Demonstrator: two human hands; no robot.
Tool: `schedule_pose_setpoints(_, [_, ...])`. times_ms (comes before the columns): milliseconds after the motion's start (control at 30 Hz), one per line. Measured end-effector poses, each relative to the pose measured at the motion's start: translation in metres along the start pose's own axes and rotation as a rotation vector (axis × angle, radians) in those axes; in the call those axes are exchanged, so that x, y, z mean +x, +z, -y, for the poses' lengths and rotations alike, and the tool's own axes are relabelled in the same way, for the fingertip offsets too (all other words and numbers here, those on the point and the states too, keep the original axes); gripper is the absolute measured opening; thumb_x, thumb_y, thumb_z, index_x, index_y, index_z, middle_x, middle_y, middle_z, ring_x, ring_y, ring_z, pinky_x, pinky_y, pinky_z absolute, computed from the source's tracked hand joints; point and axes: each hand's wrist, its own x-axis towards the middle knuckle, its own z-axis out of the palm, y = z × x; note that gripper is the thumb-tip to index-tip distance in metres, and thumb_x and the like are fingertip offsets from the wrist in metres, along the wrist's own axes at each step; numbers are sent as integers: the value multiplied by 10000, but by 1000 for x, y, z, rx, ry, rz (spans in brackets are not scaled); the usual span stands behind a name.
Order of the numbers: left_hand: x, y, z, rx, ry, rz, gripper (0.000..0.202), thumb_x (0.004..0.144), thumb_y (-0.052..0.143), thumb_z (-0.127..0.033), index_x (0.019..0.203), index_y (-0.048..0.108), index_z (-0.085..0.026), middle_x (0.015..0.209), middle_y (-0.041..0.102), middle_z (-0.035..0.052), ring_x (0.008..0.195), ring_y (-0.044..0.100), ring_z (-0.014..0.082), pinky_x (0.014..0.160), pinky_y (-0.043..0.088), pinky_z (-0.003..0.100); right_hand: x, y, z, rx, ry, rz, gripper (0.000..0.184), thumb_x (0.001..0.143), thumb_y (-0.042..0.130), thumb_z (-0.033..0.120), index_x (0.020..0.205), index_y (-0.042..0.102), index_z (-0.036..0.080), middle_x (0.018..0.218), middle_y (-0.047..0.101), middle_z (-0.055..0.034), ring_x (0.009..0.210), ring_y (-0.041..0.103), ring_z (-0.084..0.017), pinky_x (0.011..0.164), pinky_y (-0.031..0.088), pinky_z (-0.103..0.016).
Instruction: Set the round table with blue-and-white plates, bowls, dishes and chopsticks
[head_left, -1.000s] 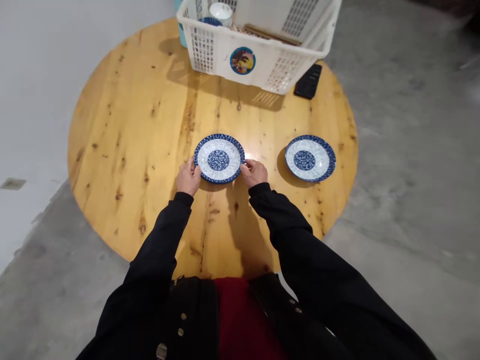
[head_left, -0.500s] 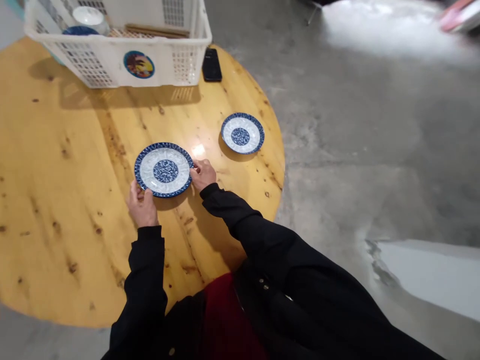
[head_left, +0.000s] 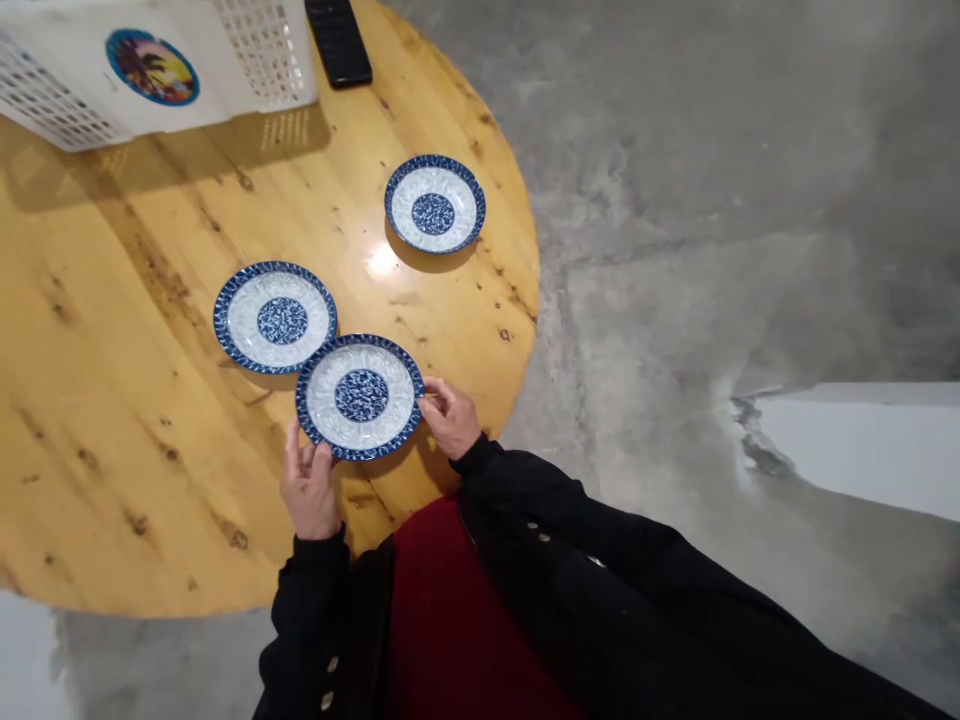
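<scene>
Between my two hands is a blue-and-white plate (head_left: 361,396), gripped by its rim. My left hand (head_left: 309,485) pinches the lower left edge, thumb on top. My right hand (head_left: 450,415) has the right edge between thumb and fingers. A matching second plate (head_left: 282,320) lies on the wooden table just up and left, and the held plate's rim overlaps its lower right edge in view. Whether the two touch I cannot tell. A third plate (head_left: 435,205) of the same pattern rests farther off, near the table's right edge.
The round wooden table (head_left: 90,380) ends in a curved edge on the right and at the front. A white plastic basket (head_left: 225,80) with a round sticker stands at the far left. Beside it lies a black phone (head_left: 341,45). Grey concrete floor (head_left: 712,250) surrounds the table.
Both hands have drawn the held plate toward my body and right, uncovering another plate at the former spot. The camera view has shifted, so the basket is now mostly cut off.
</scene>
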Motion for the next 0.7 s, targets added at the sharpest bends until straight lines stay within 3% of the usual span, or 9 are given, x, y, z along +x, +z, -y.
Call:
schedule_pose_setpoints(100, [-21, 1, 21, -20, -95, 54, 757, 779, 745, -414, 1458, 501, -185, 823, 653, 17, 725, 605, 114, 714, 532, 220, -24, -16, -16, -54, 49, -24, 298, 808, 535, 380, 1009, 621, 178, 823, 677, -24, 552, 571, -119, 555, 473, -242])
schedule_pose_setpoints(200, [-23, 0, 33, -17, -142, 98, 766, 768, 750, -439, 1451, 509, -188, 821, 669, 22, 699, 599, 116, 677, 514, 215, -30, -20, -26, -91, 64, -36, 295, 796, 540, 381, 1004, 616, 187, 845, 695, -32, 593, 614, -140, 588, 499, -255])
schedule_pose_setpoints(367, [-4, 2, 39, -37, -133, 66, 832, 720, 792, -444, 1449, 501, -169, 855, 679, 32, 713, 591, 117, 658, 504, 206, -16, -10, -30, -94, 61, 23, 284, 802, 504, 353, 1004, 610, 183, 879, 711, -49, 643, 664, -164, 642, 534, -279])
schedule_pose_setpoints(700, [16, 6, 41, -55, -86, 38, 855, 677, 814, -461, 1426, 510, -183, 792, 641, 7, 649, 558, 100, 593, 498, 197, 8, 2, -38, -155, 25, -2, 237, 781, 503, 238, 982, 621, 197, 924, 729, -38, 744, 701, -168, 750, 548, -292])
